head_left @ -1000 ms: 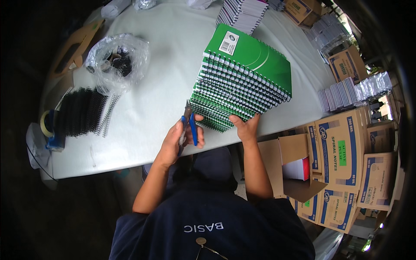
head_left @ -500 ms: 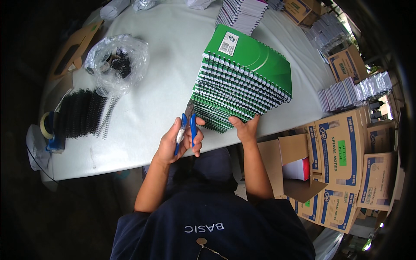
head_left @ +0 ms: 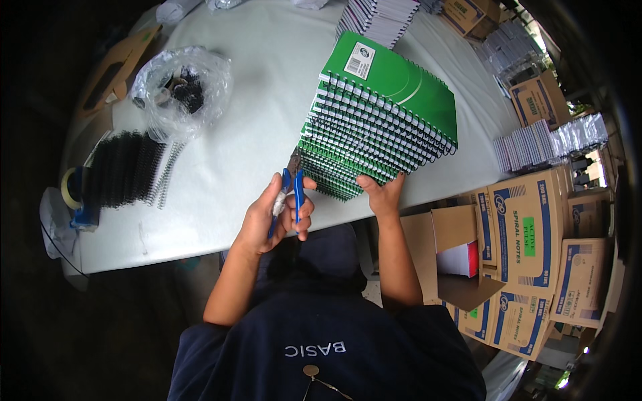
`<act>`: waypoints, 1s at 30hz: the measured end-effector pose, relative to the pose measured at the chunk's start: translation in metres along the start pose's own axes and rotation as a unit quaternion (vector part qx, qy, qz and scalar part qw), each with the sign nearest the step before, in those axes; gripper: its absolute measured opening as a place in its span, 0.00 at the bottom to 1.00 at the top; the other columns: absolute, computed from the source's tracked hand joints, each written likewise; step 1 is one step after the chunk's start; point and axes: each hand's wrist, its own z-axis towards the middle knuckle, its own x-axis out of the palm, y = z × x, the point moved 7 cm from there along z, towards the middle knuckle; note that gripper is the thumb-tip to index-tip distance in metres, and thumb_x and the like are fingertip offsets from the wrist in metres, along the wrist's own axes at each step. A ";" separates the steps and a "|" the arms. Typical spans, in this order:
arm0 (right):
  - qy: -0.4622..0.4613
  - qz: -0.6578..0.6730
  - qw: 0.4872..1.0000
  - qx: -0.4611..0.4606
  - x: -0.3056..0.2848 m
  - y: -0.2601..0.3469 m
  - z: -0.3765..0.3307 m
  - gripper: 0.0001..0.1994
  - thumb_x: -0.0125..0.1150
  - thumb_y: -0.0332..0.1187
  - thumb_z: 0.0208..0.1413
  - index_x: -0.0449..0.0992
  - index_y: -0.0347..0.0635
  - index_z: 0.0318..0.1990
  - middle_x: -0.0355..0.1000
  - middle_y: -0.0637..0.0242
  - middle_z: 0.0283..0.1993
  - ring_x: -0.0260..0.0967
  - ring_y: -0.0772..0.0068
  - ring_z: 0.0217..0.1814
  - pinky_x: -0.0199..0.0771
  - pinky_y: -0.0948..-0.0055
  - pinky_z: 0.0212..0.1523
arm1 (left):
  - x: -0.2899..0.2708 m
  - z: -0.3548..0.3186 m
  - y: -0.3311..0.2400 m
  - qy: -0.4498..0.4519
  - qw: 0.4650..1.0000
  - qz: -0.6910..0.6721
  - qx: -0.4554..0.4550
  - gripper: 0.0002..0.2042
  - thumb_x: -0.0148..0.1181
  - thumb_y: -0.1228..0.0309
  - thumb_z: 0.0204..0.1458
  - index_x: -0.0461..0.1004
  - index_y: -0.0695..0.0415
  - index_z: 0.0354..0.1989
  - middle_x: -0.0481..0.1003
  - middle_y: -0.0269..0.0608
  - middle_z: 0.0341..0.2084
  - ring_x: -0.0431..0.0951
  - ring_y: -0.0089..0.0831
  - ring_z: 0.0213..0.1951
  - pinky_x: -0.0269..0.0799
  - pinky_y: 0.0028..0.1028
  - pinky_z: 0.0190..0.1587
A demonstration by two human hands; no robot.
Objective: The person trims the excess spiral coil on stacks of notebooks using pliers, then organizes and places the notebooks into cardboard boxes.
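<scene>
My left hand (head_left: pixel 274 210) is closed round the blue handles of a pair of pliers (head_left: pixel 298 194). The pliers' dark jaws meet the near left corner of a tall stack of green spiral notebooks (head_left: pixel 374 127), at the end of a wire coil. Whether the jaws are closed on the wire is too small to tell. My right hand (head_left: pixel 382 195) rests against the stack's near side, thumb up and apart, its other fingers partly hidden by the notebooks. Black coil spines face me in leaning rows, and the top cover bears a white label.
On the white-covered table (head_left: pixel 221 220) lie black spiral coils (head_left: pixel 127 170), a clear plastic bag (head_left: pixel 180 93) of dark scraps and a tape dispenser (head_left: pixel 80 197). Another notebook stack (head_left: pixel 378 23) stands behind. Cartons (head_left: pixel 521 234) crowd the right, one open carton (head_left: pixel 458 224) beside my right arm.
The pliers' jaws have shifted slightly up along the stack's left corner. My left hand and the pliers look nearly the same, and the view has tilted a little.
</scene>
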 end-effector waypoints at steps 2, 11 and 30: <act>-0.006 -0.006 1.000 -0.008 -0.003 -0.003 -0.001 0.39 0.72 0.41 0.38 0.58 0.33 0.56 0.64 0.61 0.52 0.63 0.69 0.52 0.63 0.69 0.55 | 0.005 -0.002 -0.020 -0.224 0.861 0.446 0.097 0.25 0.38 0.50 0.59 0.63 0.60 0.52 0.69 0.39 0.26 0.68 0.27 0.26 0.69 0.31 0.36; -0.009 0.018 1.000 -0.008 -0.004 -0.004 0.000 0.38 0.74 0.37 0.36 0.58 0.33 0.54 0.65 0.61 0.49 0.64 0.70 0.50 0.65 0.71 0.53 | 0.008 -0.001 0.004 -0.105 0.993 0.043 -0.013 0.28 0.33 0.46 0.59 0.63 0.58 0.52 0.71 0.40 0.32 0.74 0.30 0.33 0.70 0.29 0.37; 0.093 -0.097 0.991 0.025 0.003 -0.009 -0.004 0.29 0.69 0.26 0.40 0.63 0.32 0.52 0.67 0.61 0.49 0.66 0.70 0.50 0.66 0.71 0.52 | -0.006 -0.004 0.009 -0.104 0.994 0.039 -0.010 0.30 0.29 0.47 0.59 0.61 0.60 0.55 0.72 0.46 0.34 0.75 0.37 0.36 0.74 0.38 0.42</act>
